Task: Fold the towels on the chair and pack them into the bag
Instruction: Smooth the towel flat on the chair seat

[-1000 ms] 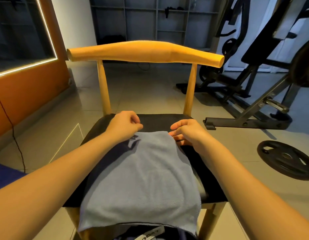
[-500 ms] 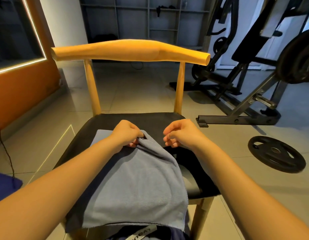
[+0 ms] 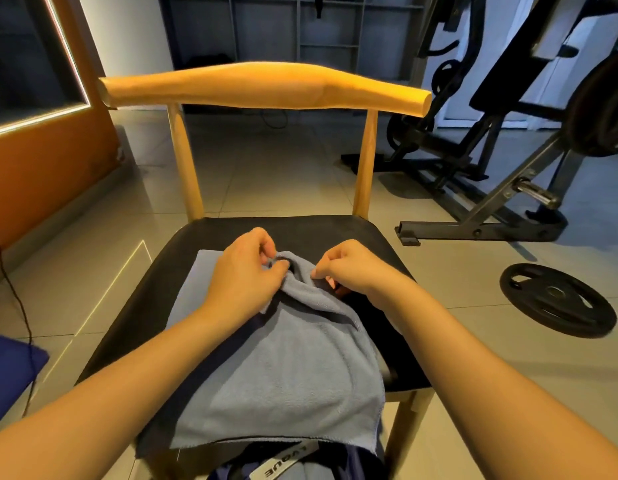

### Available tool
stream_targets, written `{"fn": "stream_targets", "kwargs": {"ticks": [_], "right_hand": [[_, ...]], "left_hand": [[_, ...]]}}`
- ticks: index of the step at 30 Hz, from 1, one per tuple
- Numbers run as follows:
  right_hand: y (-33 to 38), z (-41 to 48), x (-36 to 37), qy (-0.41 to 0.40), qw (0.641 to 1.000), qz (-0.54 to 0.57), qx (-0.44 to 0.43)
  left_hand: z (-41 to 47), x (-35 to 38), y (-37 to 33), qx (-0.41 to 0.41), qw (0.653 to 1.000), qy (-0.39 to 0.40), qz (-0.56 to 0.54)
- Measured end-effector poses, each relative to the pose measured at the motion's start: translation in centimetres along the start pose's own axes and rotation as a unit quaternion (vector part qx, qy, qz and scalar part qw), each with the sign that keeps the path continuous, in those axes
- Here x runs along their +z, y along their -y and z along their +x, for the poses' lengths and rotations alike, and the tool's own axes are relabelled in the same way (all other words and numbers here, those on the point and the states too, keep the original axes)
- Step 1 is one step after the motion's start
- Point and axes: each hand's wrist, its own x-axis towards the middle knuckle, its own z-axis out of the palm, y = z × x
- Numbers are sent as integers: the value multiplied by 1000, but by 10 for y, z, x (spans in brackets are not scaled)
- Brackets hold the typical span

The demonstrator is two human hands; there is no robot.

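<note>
Left hand [image 3: 245, 271] and right hand [image 3: 352, 268] each pinch the far edge of the grey-blue terry towel [image 3: 283, 368], draped over the black-seated wooden chair's [image 3: 335, 230] front, likely to start a fold.

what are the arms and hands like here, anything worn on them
Both are bare: the left hand and right hand wear no gloves, and no rings show on the visible fingers. The left forearm and right forearm are uncovered to the picture's edge, with no sleeves, watch or bracelet in view.
</note>
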Motion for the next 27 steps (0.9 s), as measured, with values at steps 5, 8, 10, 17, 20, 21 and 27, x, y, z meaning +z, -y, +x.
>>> {"fn": "stream_targets", "kwargs": {"ticks": [5,8,10,17,20,21,27], "right_hand": [[-1,3,-3,24,994,97,40],[-7,6,-2,15,995,77,58],[-10,8,-2,-4,998,35,60],[-23,18,0,-77,985,-152,31],[-18,14,4,-112,975,-193,-11],[-15,13,4,-117,975,-183,-36],[-3,6,18,-34,964,-244,-95]], "left_hand": [[-17,7,-26,-38,983,140,108],[-18,8,-20,-60,975,163,136],[-17,7,-16,-79,976,168,114],[-9,-18,-7,-148,962,212,-81],[-1,-38,3,-162,952,237,-106],[1,-42,5,-167,949,243,-109],[2,-42,11,-177,943,252,-125]]}}
